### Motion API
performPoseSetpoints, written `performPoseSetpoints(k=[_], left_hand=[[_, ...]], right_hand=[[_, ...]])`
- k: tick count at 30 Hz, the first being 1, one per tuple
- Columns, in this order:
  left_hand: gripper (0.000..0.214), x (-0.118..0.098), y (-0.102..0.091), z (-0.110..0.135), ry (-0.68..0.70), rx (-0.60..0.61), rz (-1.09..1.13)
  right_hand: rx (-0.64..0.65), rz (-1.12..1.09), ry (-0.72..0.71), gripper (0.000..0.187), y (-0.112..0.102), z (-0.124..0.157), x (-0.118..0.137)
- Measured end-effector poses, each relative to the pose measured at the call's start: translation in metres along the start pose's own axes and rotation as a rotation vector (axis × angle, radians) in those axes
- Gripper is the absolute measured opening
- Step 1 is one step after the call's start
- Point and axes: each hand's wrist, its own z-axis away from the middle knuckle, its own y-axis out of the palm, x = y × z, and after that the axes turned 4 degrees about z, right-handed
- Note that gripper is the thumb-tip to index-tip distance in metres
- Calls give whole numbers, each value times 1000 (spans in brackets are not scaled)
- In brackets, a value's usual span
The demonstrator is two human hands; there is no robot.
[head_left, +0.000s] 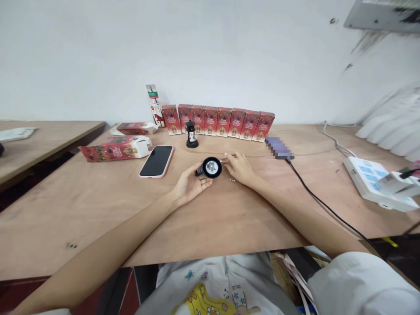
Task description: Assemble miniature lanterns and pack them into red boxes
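At the bottom of the frame, the table's near edge runs just above the person's lap, and both bare forearms reach across it toward the centre. A wide stretch of bare wood lies between that edge and the hands.

Centre frame, the left hand grips a small black lantern from below, tipped so its round end faces the viewer: a black ring around a pale, shiny middle. Its body is hidden behind that end and the palm. The right hand rests palm down with fingertips at the lantern's right rim; I cannot tell whether it grips or only touches. A thin wire beside it is too fine to read.

Just left lies a phone, screen dark. A black cable crosses the right side, well apart from the hands, and a power strip sits at the right edge, partly cut off.

Farther back, a second lantern stands upright, opened boxes lie at left, and a row of red boxes lines the wall.
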Motion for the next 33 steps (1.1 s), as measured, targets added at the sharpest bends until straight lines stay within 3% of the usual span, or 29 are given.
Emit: performPoseSetpoints(k=[6, 11, 13, 16, 19, 24, 33], left_hand=[[11, 0, 2, 1, -2, -12, 3], [11, 1, 1, 0, 7, -12, 6], [10, 1, 0, 0, 9, -8, 2], [12, 1, 0, 0, 8, 11, -5], [13, 1, -2, -1, 9, 23, -11], [13, 2, -5, -3, 0, 38, -17], [13, 2, -4, -3, 0, 43, -27]], right_hand=[[-90, -99, 15, 14, -10, 1, 3], [-431, -519, 131, 19, -34, 6, 30], [-493, -657, 128, 23, -43, 9, 44], [-454, -715, 53, 22, -51, 14, 59], [-425, -616, 17, 14, -52, 15, 65], [-409, -548, 3, 9, -52, 15, 64], [-397, -639, 59, 14, -49, 15, 66]])
